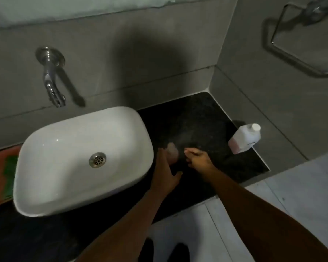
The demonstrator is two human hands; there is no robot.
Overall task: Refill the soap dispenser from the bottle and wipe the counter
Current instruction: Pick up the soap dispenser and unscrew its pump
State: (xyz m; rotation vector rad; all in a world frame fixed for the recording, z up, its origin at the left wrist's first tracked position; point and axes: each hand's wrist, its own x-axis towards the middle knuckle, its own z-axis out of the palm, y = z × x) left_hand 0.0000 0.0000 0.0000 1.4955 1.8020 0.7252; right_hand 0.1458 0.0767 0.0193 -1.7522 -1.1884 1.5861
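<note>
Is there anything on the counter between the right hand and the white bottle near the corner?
Nothing visible. Between the right hand and the bottle lies only bare dark counter. The blurred dispenser is on the hand's other side, at the left hand, out of that path.

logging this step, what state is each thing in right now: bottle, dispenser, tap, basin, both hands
refill bottle: upright on the counter by the right wall, white cap on.
soap dispenser: standing on the counter beside the basin, blurred; whether its top is on cannot be told.
tap: no water running.
basin: holds no water, drain open.
left hand: against the dispenser, grip unclear.
right hand: fingers curled just right of the dispenser; holding anything unclear.
</note>
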